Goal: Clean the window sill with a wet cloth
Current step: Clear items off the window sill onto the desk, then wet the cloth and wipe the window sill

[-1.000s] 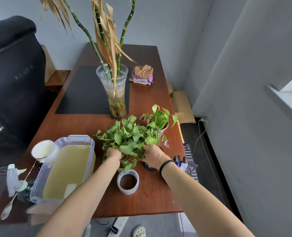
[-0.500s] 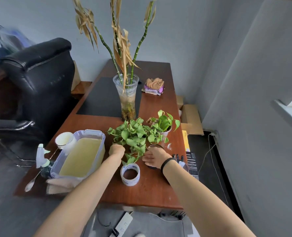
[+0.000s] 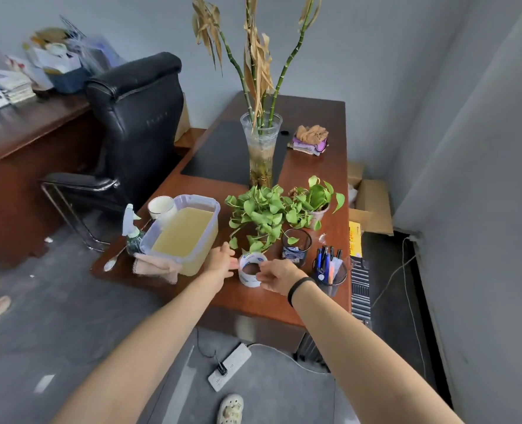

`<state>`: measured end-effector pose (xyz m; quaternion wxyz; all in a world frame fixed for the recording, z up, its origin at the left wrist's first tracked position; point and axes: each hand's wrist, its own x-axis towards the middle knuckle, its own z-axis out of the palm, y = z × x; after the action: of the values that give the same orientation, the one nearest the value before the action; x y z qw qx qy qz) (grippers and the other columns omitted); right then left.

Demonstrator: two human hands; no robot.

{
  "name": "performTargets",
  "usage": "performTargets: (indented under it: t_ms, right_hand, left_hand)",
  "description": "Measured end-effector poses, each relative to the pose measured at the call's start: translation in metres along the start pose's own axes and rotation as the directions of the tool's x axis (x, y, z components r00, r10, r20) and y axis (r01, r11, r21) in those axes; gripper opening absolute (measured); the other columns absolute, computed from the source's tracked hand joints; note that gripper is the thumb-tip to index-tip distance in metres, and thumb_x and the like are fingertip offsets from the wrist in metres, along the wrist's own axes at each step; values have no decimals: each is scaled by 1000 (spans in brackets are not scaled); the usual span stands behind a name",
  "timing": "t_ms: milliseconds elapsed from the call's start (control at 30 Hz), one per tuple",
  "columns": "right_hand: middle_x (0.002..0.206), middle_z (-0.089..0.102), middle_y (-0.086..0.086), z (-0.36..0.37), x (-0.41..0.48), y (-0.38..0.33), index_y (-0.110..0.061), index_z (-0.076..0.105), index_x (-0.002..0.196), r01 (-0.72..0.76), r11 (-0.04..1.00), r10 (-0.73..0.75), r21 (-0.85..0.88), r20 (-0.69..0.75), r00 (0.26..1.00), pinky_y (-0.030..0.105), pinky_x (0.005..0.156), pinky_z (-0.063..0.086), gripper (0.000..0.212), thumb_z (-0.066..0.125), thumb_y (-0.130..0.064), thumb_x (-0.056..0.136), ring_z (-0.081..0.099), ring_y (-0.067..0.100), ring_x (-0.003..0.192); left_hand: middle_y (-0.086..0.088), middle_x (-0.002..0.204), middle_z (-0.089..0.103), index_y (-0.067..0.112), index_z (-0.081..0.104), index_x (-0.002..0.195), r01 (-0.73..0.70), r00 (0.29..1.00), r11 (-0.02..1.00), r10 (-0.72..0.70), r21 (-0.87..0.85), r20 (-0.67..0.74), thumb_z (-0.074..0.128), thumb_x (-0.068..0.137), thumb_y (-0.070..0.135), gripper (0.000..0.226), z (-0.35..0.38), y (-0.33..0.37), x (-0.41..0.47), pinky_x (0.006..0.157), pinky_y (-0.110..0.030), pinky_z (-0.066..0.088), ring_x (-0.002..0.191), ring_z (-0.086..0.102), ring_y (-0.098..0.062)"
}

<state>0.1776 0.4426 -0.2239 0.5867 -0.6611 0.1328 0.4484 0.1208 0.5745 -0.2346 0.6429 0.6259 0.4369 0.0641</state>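
Head: cloth (image 3: pixel 154 266) left of left grip (image 3: pixel 221 261)

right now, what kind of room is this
Most likely a small office: a black leather office chair, a wooden desk with a mesh pen holder full of pens, and a second desk stacked with papers and boxes.

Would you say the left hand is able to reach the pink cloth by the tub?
Probably yes: the left hand is open and empty, and the pink cloth lies uncovered to its left.
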Motion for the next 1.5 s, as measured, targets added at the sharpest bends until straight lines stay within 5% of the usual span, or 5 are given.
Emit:
performTargets:
  t_ms: [167,500,867,1200,1500]
  right_hand:
    - [73,56,9,34,-1,5,-11,47,114,-15,1000,16,-19,24,1000,30,57,45,28,51,2,90,54,14,52]
    - [59,47,2,138,17,2,-15,45,69,93,920,-75,-381,62,995,24,51,42,26,46,0,91,45,13,48]
    - [121,39,10,224,31,41,-12,45,122,388,123,-553,-913,262,791,38,84,48,35,55,-8,89,47,30,112]
    - [117,46,14,220,41,40,-5,51,116,305,113,-632,-946,169,756,40,82,47,25,45,-5,91,48,33,110]
    - [96,61,11,230,30,11,-5,58,99,544,539,-642,-643,104,760,30,72,43,23,58,-25,89,54,22,86]
  left_hand:
    - [-14,87,62,7,57,93,-23,990,993,38,116,-132,35,100,27,30,-47,-10,5,59,-27,43,65,61,-21]
    - [-12,106,61,7,63,95,-200,919,524,393,828,-26,42,93,8,22,-168,-2,27,75,-35,43,97,58,-31]
    - [-8,150,25,15,38,137,-420,837,218,469,881,282,59,88,8,54,-233,-44,47,112,-37,28,138,26,-26]
    - [-7,147,20,16,37,137,-527,779,78,443,846,444,61,89,23,54,-228,-51,61,115,-38,19,136,23,-27]
    - [-6,125,47,10,52,118,-562,749,213,540,799,383,51,96,18,23,-233,-27,78,99,-34,39,118,44,-23]
